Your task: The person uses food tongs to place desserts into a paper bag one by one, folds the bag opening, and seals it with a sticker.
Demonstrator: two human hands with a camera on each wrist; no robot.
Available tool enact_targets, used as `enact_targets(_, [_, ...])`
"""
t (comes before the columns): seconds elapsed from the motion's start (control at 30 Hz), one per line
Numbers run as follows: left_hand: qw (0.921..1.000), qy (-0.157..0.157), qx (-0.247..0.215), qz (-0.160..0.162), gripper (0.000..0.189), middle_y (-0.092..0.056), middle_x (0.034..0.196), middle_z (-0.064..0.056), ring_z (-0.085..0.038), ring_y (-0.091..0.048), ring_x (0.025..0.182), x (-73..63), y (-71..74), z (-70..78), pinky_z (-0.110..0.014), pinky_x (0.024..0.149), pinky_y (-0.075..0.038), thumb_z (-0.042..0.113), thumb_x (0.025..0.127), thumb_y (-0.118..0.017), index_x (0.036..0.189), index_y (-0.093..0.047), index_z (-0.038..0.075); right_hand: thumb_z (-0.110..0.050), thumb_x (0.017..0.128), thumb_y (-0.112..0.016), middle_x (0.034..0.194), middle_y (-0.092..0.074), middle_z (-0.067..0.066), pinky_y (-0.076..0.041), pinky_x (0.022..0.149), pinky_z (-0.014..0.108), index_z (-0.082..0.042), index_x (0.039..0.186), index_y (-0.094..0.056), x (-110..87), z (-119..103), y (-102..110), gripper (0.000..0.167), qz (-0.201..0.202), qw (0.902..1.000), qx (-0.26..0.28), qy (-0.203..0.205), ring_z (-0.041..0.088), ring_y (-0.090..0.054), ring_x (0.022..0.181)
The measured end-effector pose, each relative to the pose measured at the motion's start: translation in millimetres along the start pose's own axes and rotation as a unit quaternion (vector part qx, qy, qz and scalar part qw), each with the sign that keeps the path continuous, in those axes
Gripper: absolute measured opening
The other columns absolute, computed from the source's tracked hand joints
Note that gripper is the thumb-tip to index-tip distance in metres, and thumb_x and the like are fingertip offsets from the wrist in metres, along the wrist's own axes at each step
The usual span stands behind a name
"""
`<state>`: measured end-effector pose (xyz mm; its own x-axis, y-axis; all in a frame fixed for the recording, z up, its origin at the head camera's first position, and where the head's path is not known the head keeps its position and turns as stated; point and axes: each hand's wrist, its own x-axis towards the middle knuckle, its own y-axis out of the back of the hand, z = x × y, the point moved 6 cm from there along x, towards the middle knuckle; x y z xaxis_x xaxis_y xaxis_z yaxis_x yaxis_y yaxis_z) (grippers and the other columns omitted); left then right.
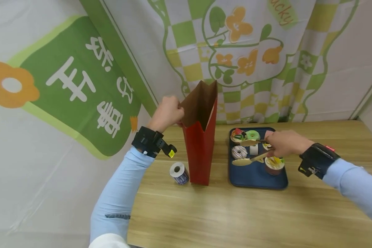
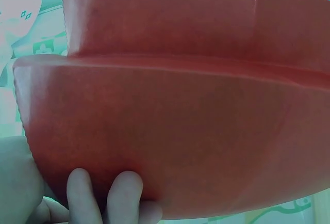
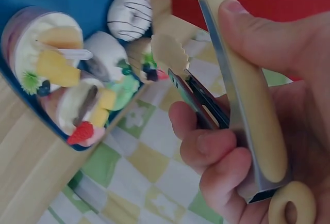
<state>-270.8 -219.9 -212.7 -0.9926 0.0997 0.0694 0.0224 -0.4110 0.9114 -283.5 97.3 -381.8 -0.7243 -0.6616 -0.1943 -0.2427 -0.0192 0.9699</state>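
Observation:
My left hand (image 1: 168,112) grips the top edge of a tall red paper bag (image 1: 198,153), which stands upright with its mouth gaping. Several fingertips lie on the bag's red side in the left wrist view. My right hand (image 1: 286,142) holds tongs (image 3: 247,105) with cream-coloured handles and tips, thumb on one arm and fingers round the other. The tips are spread apart over the left part of a dark blue tray (image 1: 249,179), with nothing between them. Near them lie a white striped donut (image 1: 239,152) and a green donut (image 1: 253,134). A dessert cup (image 1: 274,166) sits nearer the right hand.
A roll of labels (image 1: 179,173) stands on the wooden table (image 1: 223,213), left of the bag. Behind the table hangs a green and white checked curtain (image 1: 232,100). Other small cakes crowd the tray's far end, such as one with a strawberry (image 3: 81,132).

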Motion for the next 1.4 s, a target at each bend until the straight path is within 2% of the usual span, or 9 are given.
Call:
enact_targets(0.13, [1.0,0.001,-0.008,-0.003,0.029,-0.063,0.061,-0.009,-0.024,-0.074,0.063,-0.5,0.5,0.5,-0.022,0.045,-0.038,0.002,0.09,-0.044,0.062,-0.049,0.008,-0.036,0.088,-0.073,0.071,-0.05,-0.002,-0.038,0.054,0.03,-0.016,0.079,-0.057,8.1,-2,-9,0.027,-0.001,0.9999,-0.009,-0.012,0.013,-0.048,0.058])
enact_targets(0.27, [1.0,-0.003,-0.008,-0.005,0.03,-0.066,0.063,-0.011,-0.02,-0.072,0.06,-0.8,-0.1,1.1,-0.022,0.044,-0.035,0.003,0.091,-0.044,0.062,-0.049,0.007,-0.034,0.088,-0.073,0.066,-0.049,-0.004,-0.037,0.053,0.031,-0.017,0.075,-0.057,15.7,-2,-16,0.027,0.001,0.9997,-0.005,-0.024,0.013,-0.048,0.056])
enact_targets(0.47, [1.0,0.0,0.002,-0.004,0.032,-0.067,0.064,-0.011,-0.018,-0.07,0.056,-2.4,-0.3,-0.4,-0.022,0.043,-0.034,0.003,0.092,-0.045,0.061,-0.049,0.008,-0.029,0.085,-0.074,0.063,-0.053,-0.005,-0.044,0.053,0.034,-0.016,0.078,-0.06,26.3,-9,-18,0.021,0.011,0.9995,-0.028,-0.005,0.013,-0.051,0.057])
enact_targets(0.6, [1.0,-0.004,0.008,-0.001,0.032,-0.069,0.064,-0.01,-0.018,-0.068,0.054,-2.2,0.3,-0.8,-0.023,0.043,-0.033,0.004,0.092,-0.044,0.061,-0.05,0.007,-0.032,0.084,-0.075,0.064,-0.054,-0.005,-0.046,0.055,0.037,-0.015,0.075,-0.059,34.2,-15,-17,0.025,0.029,0.9984,-0.048,0.003,0.013,-0.051,0.058])
enact_targets(0.77, [0.9999,-0.007,0.009,-0.002,0.032,-0.069,0.064,-0.01,-0.017,-0.067,0.054,-1.5,-0.2,-1.2,-0.022,0.043,-0.032,0.004,0.092,-0.044,0.061,-0.051,0.007,-0.031,0.08,-0.078,0.059,-0.058,-0.008,-0.04,0.064,0.033,-0.018,0.067,-0.061,44.9,-18,-21,0.025,0.056,0.9965,-0.059,0.018,0.009,-0.05,0.054])
enact_targets(0.87, [0.9999,-0.009,0.009,-0.006,0.032,-0.069,0.063,-0.01,-0.018,-0.067,0.053,-1.0,-2.1,-2.7,-0.022,0.043,-0.031,0.005,0.093,-0.045,0.061,-0.051,0.007,-0.032,0.078,-0.08,0.06,-0.061,-0.009,-0.039,0.067,0.034,-0.017,0.069,-0.065,47.5,-17,-24,0.023,0.071,0.9952,-0.063,0.025,0.008,-0.051,0.054])
enact_targets(1.1, [0.9999,-0.01,0.009,-0.003,0.032,-0.068,0.063,-0.009,-0.019,-0.066,0.053,-1.4,-2.7,-4.4,-0.023,0.043,-0.031,0.005,0.093,-0.046,0.061,-0.052,0.006,-0.03,0.074,-0.083,0.067,-0.061,-0.002,-0.05,0.053,0.039,-0.016,0.074,-0.065,44.5,-5,-24,0.022,0.097,0.9925,-0.073,0.014,0.015,-0.054,0.057])
enact_targets(1.23, [0.9999,-0.004,0.008,-0.008,0.031,-0.068,0.064,-0.01,-0.019,-0.066,0.054,-1.3,-3.1,-5.1,-0.023,0.043,-0.033,0.006,0.093,-0.045,0.064,-0.054,0.005,-0.03,0.074,-0.083,0.068,-0.06,-0.003,-0.05,0.054,0.039,-0.016,0.074,-0.063,43.1,-2,-23,0.024,0.088,0.994,-0.063,0.012,0.015,-0.055,0.06])
enact_targets(1.4, [1.0,-0.003,0.006,-0.005,0.031,-0.068,0.064,-0.01,-0.019,-0.065,0.053,-2.6,-3.5,-4.4,-0.023,0.043,-0.032,0.006,0.093,-0.045,0.063,-0.054,0.006,-0.033,0.082,-0.078,0.072,-0.058,-0.002,-0.043,0.054,0.033,-0.016,0.081,-0.065,35.0,2,-18,0.021,0.029,0.9994,-0.016,-0.004,0.014,-0.051,0.062])
